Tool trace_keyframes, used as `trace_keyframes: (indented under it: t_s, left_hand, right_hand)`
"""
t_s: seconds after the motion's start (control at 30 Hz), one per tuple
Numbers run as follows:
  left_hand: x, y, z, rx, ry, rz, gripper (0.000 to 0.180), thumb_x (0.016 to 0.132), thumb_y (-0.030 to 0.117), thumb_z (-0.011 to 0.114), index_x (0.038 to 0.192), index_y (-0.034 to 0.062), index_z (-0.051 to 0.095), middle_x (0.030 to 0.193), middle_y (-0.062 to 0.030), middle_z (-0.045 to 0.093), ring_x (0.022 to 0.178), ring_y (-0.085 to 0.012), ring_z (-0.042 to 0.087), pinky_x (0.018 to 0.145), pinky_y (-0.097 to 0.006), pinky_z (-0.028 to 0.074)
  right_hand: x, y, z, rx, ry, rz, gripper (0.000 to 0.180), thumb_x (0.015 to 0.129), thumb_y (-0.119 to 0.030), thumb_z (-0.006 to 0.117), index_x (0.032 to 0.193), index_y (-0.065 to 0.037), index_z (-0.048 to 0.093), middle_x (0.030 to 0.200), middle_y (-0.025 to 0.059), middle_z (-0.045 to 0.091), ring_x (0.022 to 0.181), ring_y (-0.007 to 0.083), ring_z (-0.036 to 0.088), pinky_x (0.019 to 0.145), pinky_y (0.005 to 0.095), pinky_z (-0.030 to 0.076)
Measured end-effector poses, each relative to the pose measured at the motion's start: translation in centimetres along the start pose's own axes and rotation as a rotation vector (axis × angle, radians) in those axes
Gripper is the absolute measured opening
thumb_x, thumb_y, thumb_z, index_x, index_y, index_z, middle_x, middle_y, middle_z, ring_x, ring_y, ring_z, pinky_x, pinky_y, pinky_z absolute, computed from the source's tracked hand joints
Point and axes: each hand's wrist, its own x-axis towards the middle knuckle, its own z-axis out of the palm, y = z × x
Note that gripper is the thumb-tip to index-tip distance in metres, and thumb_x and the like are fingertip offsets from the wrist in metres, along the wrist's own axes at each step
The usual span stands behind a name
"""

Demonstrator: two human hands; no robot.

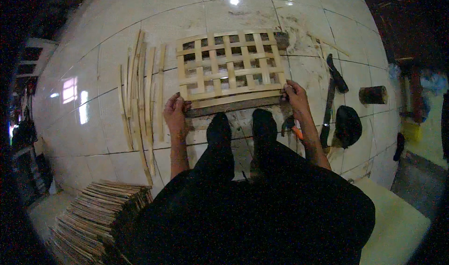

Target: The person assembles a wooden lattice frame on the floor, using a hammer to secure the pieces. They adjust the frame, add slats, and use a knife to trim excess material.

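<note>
A lattice woven from pale flat bamboo strips lies on the floor in front of my feet. At its near left corner, my left hand has its fingers closed on the edge. My right hand pinches the near right corner in the same way. Along the near side runs one bamboo strip with a narrow gap between it and the weave. Whether my fingertips also hold the ends of this strip, I cannot tell. Dark wooden boards show beneath the lattice.
Several loose bamboo strips lie to the left, and a large stack of strips stands lower left. On the right are a dark-bladed knife, a black curved object, a black rounded item, a short cylinder and an orange-handled tool.
</note>
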Motion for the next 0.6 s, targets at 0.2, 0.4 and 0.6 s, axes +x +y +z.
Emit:
trace_keyframes:
  t_s: [0.2,0.4,0.6]
  left_hand:
    - [-0.4,1.2,-0.8,0.336,-0.034,0.072,0.027,0.086,0.011,0.060,0.109,-0.0028,0.059,0.078,-0.0065,0.062,0.065,-0.0116,0.056,0.058,-0.026,0.045]
    - [-0.2,0.6,-0.8,0.293,-0.039,0.098,0.026,0.083,0.010,0.063,0.106,-0.0020,0.060,0.080,-0.0088,0.060,0.070,-0.0156,0.058,0.061,-0.030,0.047]
    - [1.3,-2.9,-2.6,0.636,0.014,0.299,0.030,0.080,0.015,0.066,0.105,0.0006,0.062,0.088,-0.0146,0.058,0.086,-0.0250,0.057,0.073,-0.038,0.046]
  right_hand:
    - [1.2,-0.8,-2.0,-0.442,-0.050,-0.126,0.028,0.088,-0.021,0.062,0.103,0.003,0.061,0.079,0.0071,0.064,0.067,0.0117,0.057,0.062,0.0256,0.046]
    - [0.1,-1.2,-1.9,-0.635,-0.022,-0.197,0.030,0.084,-0.028,0.063,0.094,0.000,0.066,0.089,0.0157,0.067,0.082,0.0257,0.065,0.076,0.0360,0.050]
    - [-0.4,-1.9,-1.6,-0.731,-0.024,-0.293,0.028,0.084,-0.026,0.064,0.098,-0.001,0.066,0.086,0.0134,0.067,0.079,0.0222,0.064,0.074,0.0329,0.050]
